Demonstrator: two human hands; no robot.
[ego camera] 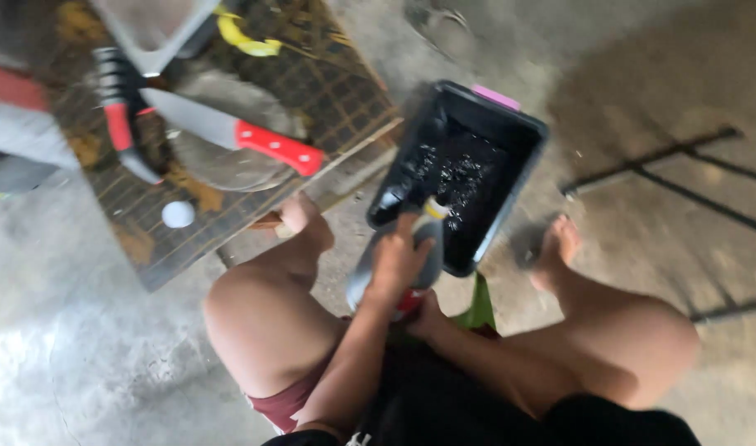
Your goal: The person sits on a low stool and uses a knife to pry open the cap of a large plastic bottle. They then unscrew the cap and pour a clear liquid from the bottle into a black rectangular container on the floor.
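Across the whole frame lies grey concrete floor [80,363], motion-blurred. Upper left: big wire grid mat [328,91], its left and top edges cut off by the frame, rust patches on it. Lower centre: the person's bare legs, knees apart, feet on the floor; the lap is dark and hard to read. Centre right: black rectangular tub [523,157], tilted, holding dark wet crumbly stuff with shiny specks; what it is, cannot tell. Pink tag at its far rim [495,97]. Upper left on the mat: round grey disc [229,140], partly hidden under a knife [229,132] with a red handle. Beside it a second red-and-black tool [122,124], blurred. Pale tray corner at top [147,25], cut off. Centre: grey blade-like tool [432,248], tip with a yellow bit reaching into the tub's near edge. Left hand [399,260] lies over the blade, fingers curled around it, grip closed. Right hand [427,318] is below at the tool's red handle end, mostly hidden; seems wrapped on it, fingers not visible. Green scrap [480,306] by the right hand. Yellow curl [246,37] at top. Small white ball [178,214] on the mat.
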